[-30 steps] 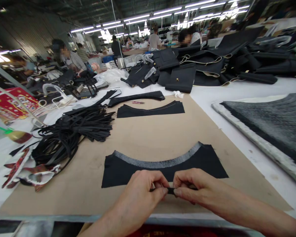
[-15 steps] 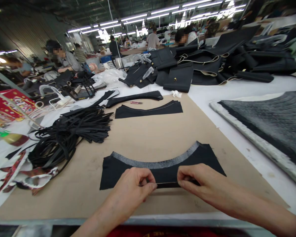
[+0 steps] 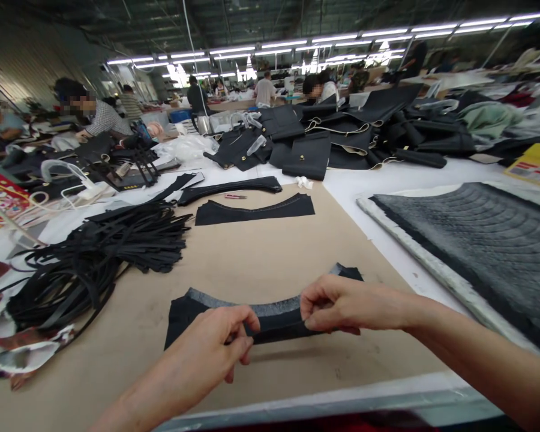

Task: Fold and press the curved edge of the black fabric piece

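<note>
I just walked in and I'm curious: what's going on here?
A person's left hand and right hand, fingers curled, are over a black curved piece with a grey band along its hollow edge. Whether they pinch anything is hard to tell against the black. The piece lies on a brown sheet, with a similar piece beyond and a pile of black strips to the left.

Plain tan sheet [image 3: 252,249]; on its near part, a black curved piece [image 3: 274,332] with a speckled grey band [image 3: 272,309] along its inward curve; on the sheet's far part, a second black piece [image 3: 256,216] with a thin pale line; at the sheet's left, solid black strips [image 3: 153,240]. Right of the sheet, a white-edged slab [image 3: 481,240] streaked wavily in black and grey; beyond the sheet, black goods [image 3: 308,165], some gold-studded, some cream-edged.
</note>
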{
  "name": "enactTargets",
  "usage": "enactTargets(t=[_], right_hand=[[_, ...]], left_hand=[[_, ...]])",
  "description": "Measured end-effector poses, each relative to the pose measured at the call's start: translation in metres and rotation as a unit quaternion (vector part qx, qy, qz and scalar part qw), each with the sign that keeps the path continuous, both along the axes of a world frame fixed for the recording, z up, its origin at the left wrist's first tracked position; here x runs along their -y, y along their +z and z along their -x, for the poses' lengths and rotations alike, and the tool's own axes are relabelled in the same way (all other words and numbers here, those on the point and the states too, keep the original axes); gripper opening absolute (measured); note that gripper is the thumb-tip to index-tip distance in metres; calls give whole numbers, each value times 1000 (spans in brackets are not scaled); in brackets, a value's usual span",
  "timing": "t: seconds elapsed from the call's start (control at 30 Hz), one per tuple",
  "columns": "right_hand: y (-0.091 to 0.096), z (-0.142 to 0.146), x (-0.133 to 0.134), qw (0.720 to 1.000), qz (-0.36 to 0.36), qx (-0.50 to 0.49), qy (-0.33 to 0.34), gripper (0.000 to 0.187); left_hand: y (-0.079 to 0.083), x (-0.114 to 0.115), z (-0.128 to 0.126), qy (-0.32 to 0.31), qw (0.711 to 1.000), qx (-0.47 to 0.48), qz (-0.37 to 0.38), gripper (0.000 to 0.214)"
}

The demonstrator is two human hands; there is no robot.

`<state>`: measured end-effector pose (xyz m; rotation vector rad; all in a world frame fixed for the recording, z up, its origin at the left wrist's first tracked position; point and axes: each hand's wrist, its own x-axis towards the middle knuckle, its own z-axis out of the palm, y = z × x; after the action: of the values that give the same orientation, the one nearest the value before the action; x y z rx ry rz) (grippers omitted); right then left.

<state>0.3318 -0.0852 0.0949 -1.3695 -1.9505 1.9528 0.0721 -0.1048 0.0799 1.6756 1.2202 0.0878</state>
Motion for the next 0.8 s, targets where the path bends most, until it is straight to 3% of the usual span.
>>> enactTargets(t=[0.13,0.3,0.53,0.67,0.8], right_hand=[[-3,8,-17,998,51,-41,-1,10],[-5,20,-24,998,40,-43,17,10],[-22,16,-14,991,-104,80,26,14],[-39,21,-8,958,-209,195,22,11],[-49,29,-5,915,-278,294,11,13]], left_hand=[[18,-7,-7,2,1000,-5,8,26],[20,-16,-8,37,995,-50,-82,26],[-7,-11,-6,71,991,-79,-77,15],[-24,-12,-14,81,984,-120,-99,12],[-28,-19,-22,93,973,-172,-122,8]])
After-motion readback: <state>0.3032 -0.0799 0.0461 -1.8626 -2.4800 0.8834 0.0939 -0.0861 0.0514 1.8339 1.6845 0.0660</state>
